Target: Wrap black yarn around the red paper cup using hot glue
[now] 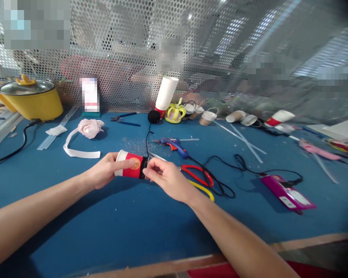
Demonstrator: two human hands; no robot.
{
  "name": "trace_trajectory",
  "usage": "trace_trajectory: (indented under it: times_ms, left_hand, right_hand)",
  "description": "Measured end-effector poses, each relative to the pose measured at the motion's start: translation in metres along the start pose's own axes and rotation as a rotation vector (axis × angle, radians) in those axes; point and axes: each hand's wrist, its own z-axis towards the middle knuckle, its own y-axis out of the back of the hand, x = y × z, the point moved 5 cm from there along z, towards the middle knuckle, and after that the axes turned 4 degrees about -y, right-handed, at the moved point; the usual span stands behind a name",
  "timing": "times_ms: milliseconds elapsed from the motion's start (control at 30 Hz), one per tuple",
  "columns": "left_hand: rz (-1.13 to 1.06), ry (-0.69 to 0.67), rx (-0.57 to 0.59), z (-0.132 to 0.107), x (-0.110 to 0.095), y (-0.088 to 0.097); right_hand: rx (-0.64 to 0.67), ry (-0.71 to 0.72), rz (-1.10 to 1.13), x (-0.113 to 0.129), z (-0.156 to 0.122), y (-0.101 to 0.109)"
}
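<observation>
My left hand [104, 170] is closed around the white-rimmed end of a red paper cup [130, 164] with a gold emblem, held on its side above the blue table. Black yarn [147, 143] covers the cup's other end and runs back to a black yarn ball [154, 116]. At that yarn-covered end, my right hand [162, 173] is closed, thumb and index finger pinched at the black yarn. Just behind lies a blue glue gun [174, 146] with an orange trigger. Scissors with red and yellow handles [198, 173] lie partly behind my right hand.
A purple power strip [287, 193] with black cords lies at right. Blue-handled pliers [126, 119], a pink fabric roll with white ribbon [89, 128], a phone [89, 94] and a yellow electric pot [31, 100] are at left. Stacked white cups [166, 92] lean near the mesh panel.
</observation>
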Motion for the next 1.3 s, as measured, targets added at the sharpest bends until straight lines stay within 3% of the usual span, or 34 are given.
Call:
trace_trajectory:
  times_ms: [67,200,333,533,633,733,833,967,1067,1200,1300]
  left_hand:
    - [0.063,-0.039,-0.010,-0.001,0.000,0.000]
    - [0.201,-0.094,-0.007,-0.005,0.000,-0.002]
    - [0.264,-0.090,0.013,-0.006,0.003,-0.005]
    - [0.378,-0.087,0.055,-0.004,0.008,-0.007]
    - [0.413,-0.081,0.014,-0.004,0.010,-0.006]
    - [0.430,-0.070,-0.028,-0.003,0.011,-0.005]
    - [0.401,-0.065,-0.034,-0.002,0.012,-0.004]
    - [0.384,-0.071,-0.111,0.000,0.010,0.003]
    - [0.393,-0.071,-0.170,0.000,0.009,0.007]
    - [0.435,-0.089,-0.172,0.000,0.008,0.008]
    - [0.522,-0.128,-0.182,0.000,0.005,0.008]
  right_hand:
    - [-0.011,0.019,0.046,-0.002,0.002,0.003]
    - [-0.187,-0.023,0.103,-0.016,0.010,0.018]
    - [-0.066,-0.051,0.127,-0.017,0.016,0.010]
    - [-0.004,0.077,0.201,0.013,0.031,-0.003]
    - [0.060,0.112,0.112,0.022,0.042,-0.014]
    - [0.066,0.169,-0.112,0.028,0.049,-0.018]
    - [-0.094,0.084,-0.360,0.022,0.056,0.007]
    - [-0.392,-0.206,-0.676,-0.008,0.058,0.076]
    - [-0.410,-0.323,-0.756,-0.040,0.057,0.110]
    - [-0.393,-0.418,-0.746,-0.074,0.058,0.116]
    - [-0.446,-0.424,-0.679,-0.078,0.058,0.112]
